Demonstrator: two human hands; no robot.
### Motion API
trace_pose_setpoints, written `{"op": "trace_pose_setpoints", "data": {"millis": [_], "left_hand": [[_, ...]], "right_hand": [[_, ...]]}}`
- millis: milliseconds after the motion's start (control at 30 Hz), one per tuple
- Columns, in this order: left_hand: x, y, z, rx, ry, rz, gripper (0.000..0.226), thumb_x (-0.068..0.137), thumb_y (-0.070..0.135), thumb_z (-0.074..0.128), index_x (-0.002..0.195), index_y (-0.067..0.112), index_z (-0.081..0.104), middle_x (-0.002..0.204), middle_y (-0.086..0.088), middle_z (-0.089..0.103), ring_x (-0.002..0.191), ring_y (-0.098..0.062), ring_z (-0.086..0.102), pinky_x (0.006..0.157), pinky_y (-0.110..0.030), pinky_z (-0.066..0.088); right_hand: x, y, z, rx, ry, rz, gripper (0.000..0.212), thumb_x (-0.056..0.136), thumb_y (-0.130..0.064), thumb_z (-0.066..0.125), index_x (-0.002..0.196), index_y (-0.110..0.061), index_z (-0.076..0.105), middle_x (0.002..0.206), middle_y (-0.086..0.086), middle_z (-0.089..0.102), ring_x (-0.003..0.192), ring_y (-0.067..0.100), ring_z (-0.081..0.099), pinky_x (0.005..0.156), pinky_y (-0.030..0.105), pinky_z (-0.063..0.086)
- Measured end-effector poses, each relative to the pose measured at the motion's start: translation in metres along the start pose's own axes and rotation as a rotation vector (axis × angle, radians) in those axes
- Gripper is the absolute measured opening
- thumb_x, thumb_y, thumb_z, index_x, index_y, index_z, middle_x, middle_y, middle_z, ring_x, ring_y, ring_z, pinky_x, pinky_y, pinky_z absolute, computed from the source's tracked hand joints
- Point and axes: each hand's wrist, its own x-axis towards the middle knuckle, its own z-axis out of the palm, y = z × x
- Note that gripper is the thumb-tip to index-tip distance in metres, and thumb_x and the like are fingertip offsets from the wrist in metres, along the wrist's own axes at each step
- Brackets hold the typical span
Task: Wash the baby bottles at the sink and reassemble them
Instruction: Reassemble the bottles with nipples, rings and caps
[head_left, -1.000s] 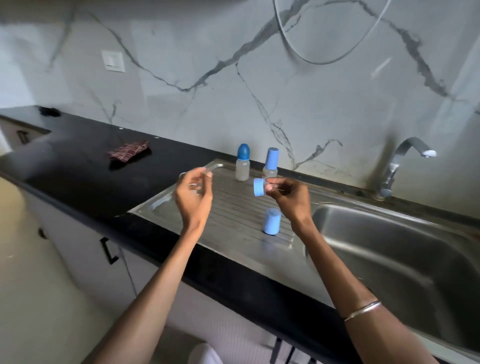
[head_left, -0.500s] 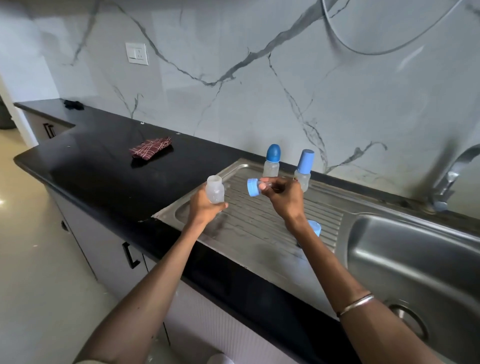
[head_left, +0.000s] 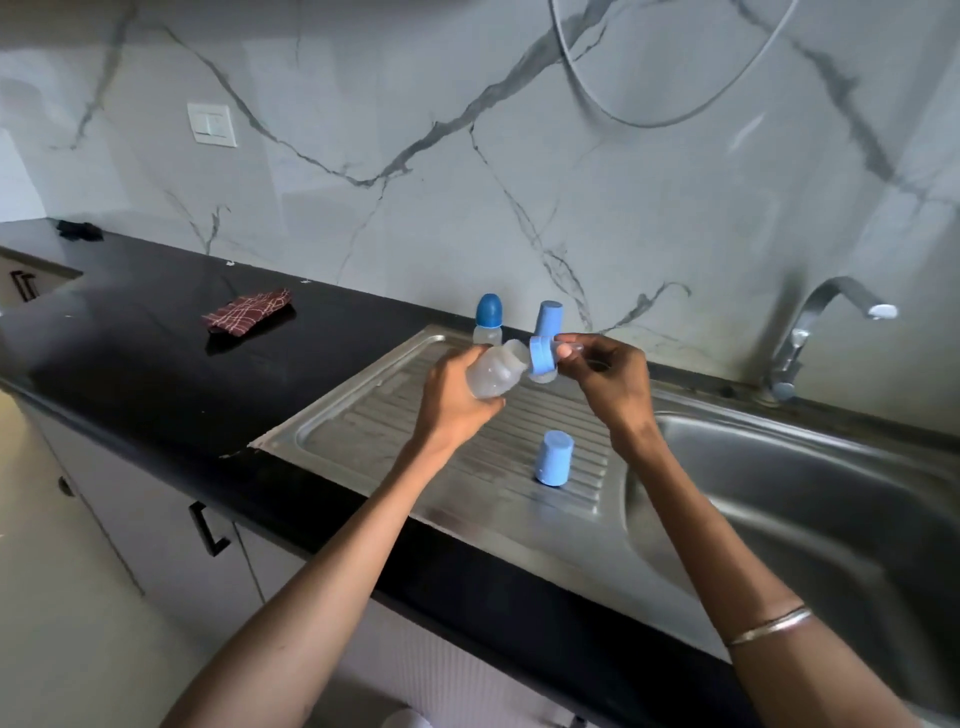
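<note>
My left hand (head_left: 452, 400) grips a small clear bottle body (head_left: 493, 375), tilted with its open neck toward the right. My right hand (head_left: 608, 376) pinches a light blue screw ring with a clear teat (head_left: 543, 356), held right at the bottle's neck. A loose light blue cap (head_left: 554, 458) stands on the ribbed drainboard (head_left: 395, 431) below my hands. Two assembled bottles stand at the drainboard's back edge: one with a dark blue cap (head_left: 489, 318) and one with a light blue cap (head_left: 549, 318), partly hidden behind my hands.
The steel sink basin (head_left: 810, 519) lies to the right, with a curved tap (head_left: 810, 332) behind it. A dark red checked cloth (head_left: 247, 310) lies on the black counter (head_left: 130, 353) at left. A marble wall rises behind.
My left hand has tipped the clear bottle and brought it right, up to the blue ring in my right hand. The view has shifted back toward the tap.
</note>
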Motion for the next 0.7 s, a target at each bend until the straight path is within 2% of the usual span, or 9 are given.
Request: {"op": "trace_pose_setpoints", "data": {"millis": [167,233,333,500,567,700], "left_hand": [[-0.014,0.05,0.044,-0.051,-0.054,0.11,0.048,0.059,-0.001,0.08,0.103,0.016,0.072,0.093,0.003,0.07,0.082,-0.016,0.065,0.071,-0.028,0.054],[-0.02,0.069,0.063,-0.078,-0.071,0.146,0.047,0.059,-0.002,0.078,0.101,0.019,0.072,0.089,0.001,0.071,0.079,-0.018,0.065,0.07,-0.033,0.055],[-0.031,0.095,0.091,-0.113,-0.136,0.179,0.055,0.062,0.006,0.075,0.112,0.028,0.071,0.083,0.005,0.07,0.076,-0.011,0.062,0.071,-0.029,0.054],[-0.049,0.129,0.135,-0.17,-0.209,0.18,0.069,0.059,0.013,0.085,0.122,0.032,0.066,0.097,-0.002,0.075,0.086,-0.018,0.067,0.078,-0.028,0.054],[-0.056,0.132,0.145,-0.135,-0.208,0.159,0.068,0.058,0.019,0.088,0.122,0.03,0.068,0.095,0.001,0.073,0.084,-0.016,0.065,0.074,-0.026,0.052],[-0.07,0.144,0.178,-0.066,-0.241,0.152,0.056,0.056,0.029,0.082,0.11,0.032,0.069,0.085,0.001,0.068,0.076,-0.021,0.064,0.065,-0.034,0.053]], "right_hand": [[-0.014,-0.008,-0.065,-0.031,0.055,-0.019,0.014,0.087,-0.018,0.074,0.098,-0.011,0.075,0.091,0.003,0.076,0.088,0.017,0.073,0.086,0.035,0.058],[-0.021,-0.009,-0.089,-0.057,0.07,-0.012,0.014,0.086,-0.019,0.074,0.098,-0.012,0.076,0.091,0.003,0.076,0.089,0.017,0.073,0.087,0.037,0.058],[-0.03,-0.007,-0.121,-0.117,0.111,-0.021,0.014,0.085,-0.025,0.075,0.096,-0.016,0.077,0.089,-0.001,0.077,0.088,0.016,0.073,0.087,0.04,0.058],[-0.041,-0.003,-0.173,-0.175,0.172,-0.015,0.018,0.086,-0.029,0.074,0.096,-0.014,0.076,0.089,0.0,0.076,0.084,0.017,0.072,0.084,0.042,0.058],[-0.044,0.004,-0.181,-0.148,0.181,0.014,0.021,0.086,-0.031,0.074,0.093,-0.011,0.074,0.088,0.005,0.076,0.084,0.02,0.073,0.083,0.046,0.059],[-0.053,0.026,-0.206,-0.083,0.232,0.096,0.021,0.085,-0.035,0.074,0.089,-0.014,0.073,0.092,0.006,0.075,0.091,0.018,0.071,0.089,0.05,0.056]]}}
